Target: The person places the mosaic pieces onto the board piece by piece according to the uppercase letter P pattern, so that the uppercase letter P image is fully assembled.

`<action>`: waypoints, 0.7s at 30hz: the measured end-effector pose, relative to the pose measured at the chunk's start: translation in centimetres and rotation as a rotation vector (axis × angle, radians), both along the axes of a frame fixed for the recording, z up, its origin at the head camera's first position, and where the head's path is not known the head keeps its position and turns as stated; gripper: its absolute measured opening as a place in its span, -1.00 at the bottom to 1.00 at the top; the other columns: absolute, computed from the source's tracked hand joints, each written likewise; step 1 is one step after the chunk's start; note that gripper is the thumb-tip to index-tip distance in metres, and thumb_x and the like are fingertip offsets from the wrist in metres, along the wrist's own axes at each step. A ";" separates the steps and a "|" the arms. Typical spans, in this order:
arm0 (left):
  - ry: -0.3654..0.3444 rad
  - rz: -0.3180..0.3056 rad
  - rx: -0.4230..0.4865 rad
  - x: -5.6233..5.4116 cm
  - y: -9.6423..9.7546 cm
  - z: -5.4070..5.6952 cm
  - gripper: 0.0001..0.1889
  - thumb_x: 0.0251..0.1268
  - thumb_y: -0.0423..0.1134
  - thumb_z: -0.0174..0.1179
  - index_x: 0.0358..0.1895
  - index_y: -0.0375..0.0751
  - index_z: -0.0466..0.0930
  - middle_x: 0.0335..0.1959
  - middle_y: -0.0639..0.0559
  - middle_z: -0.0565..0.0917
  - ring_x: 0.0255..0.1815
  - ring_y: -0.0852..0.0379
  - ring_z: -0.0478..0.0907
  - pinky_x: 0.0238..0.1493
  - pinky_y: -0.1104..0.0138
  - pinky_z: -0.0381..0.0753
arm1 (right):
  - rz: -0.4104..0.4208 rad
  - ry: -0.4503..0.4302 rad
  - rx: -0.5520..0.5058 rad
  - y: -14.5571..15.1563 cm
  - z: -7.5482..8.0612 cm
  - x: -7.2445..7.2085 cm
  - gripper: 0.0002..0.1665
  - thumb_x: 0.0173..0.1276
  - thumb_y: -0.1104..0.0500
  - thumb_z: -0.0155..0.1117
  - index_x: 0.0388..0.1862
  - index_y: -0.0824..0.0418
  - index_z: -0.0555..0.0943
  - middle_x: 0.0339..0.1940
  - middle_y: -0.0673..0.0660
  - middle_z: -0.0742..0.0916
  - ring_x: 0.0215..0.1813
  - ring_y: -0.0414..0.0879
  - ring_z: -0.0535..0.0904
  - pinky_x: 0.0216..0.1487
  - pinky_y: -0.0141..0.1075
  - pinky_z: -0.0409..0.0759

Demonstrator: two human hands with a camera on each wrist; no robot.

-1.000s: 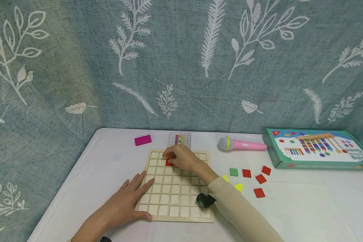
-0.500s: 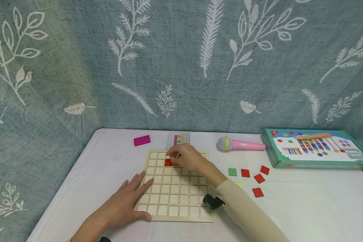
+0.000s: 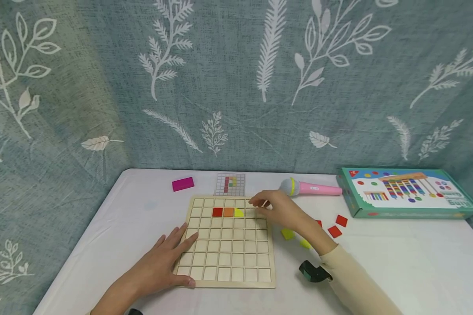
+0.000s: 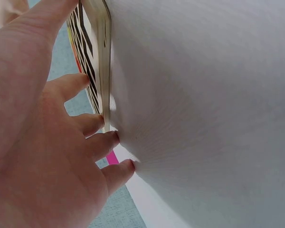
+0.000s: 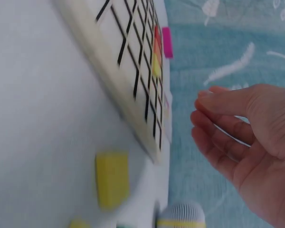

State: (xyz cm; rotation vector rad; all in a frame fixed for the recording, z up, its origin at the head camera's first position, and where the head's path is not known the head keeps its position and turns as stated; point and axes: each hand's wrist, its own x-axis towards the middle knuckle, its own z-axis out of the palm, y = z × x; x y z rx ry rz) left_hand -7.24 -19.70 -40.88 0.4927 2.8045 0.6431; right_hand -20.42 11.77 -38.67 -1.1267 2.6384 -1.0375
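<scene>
A wooden grid board (image 3: 225,284) lies on the table. In its second row sit a red tile (image 3: 217,212), an orange tile (image 3: 228,212) and a yellow tile (image 3: 238,212) with one rounded corner, side by side. My left hand (image 3: 157,262) rests spread along the board's left edge, its thumb at the near corner; the left wrist view shows its fingertips (image 4: 128,165) by the rim. Over the board's upper right edge is my right hand (image 3: 284,211). Its fingers are loosely bent and, in the right wrist view, nothing shows between thumb and fingertips.
Right of the board lie yellow pieces (image 3: 287,234) and red tiles (image 3: 334,231), partly hidden by the right arm. Behind the board are a pattern card (image 3: 230,184) and a magenta block (image 3: 183,183). A pink toy microphone (image 3: 315,188) and a green box (image 3: 410,214) stand back right.
My right hand has moved right, off the second row, baring the orange and yellow tiles. The left hand keeps its place on the board's edge.
</scene>
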 end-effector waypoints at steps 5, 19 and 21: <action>0.007 -0.004 -0.006 0.0 0.0 -0.1 0.18 -0.27 0.49 0.29 0.50 -0.10 0.23 0.56 -0.26 0.03 0.52 -0.34 0.00 0.43 -0.25 0.02 | -0.049 -0.017 0.003 2.9 -0.1 0.4 -0.74 0.31 0.38 0.31 -0.02 0.35 0.67 -0.11 0.18 0.75 -0.10 -0.04 0.65 -0.04 -0.25 0.66; 0.015 -0.004 -0.002 0.0 0.0 -0.2 0.18 -0.27 0.49 0.29 0.50 -0.09 0.23 0.56 -0.25 0.03 0.52 -0.34 0.00 0.43 -0.24 0.01 | -0.222 0.037 0.048 12.2 -1.0 1.5 -0.69 0.23 0.44 0.35 -0.02 0.35 0.67 -0.12 0.17 0.76 -0.10 0.02 0.67 -0.07 -0.10 0.68; 0.015 -0.004 -0.002 0.0 0.0 -0.2 0.18 -0.27 0.49 0.30 0.50 -0.09 0.23 0.56 -0.25 0.03 0.52 -0.34 0.00 0.43 -0.24 0.01 | -0.248 0.046 0.064 13.4 -1.1 1.8 -0.68 0.22 0.44 0.35 -0.02 0.35 0.67 -0.12 0.17 0.76 -0.11 0.04 0.67 -0.08 -0.09 0.69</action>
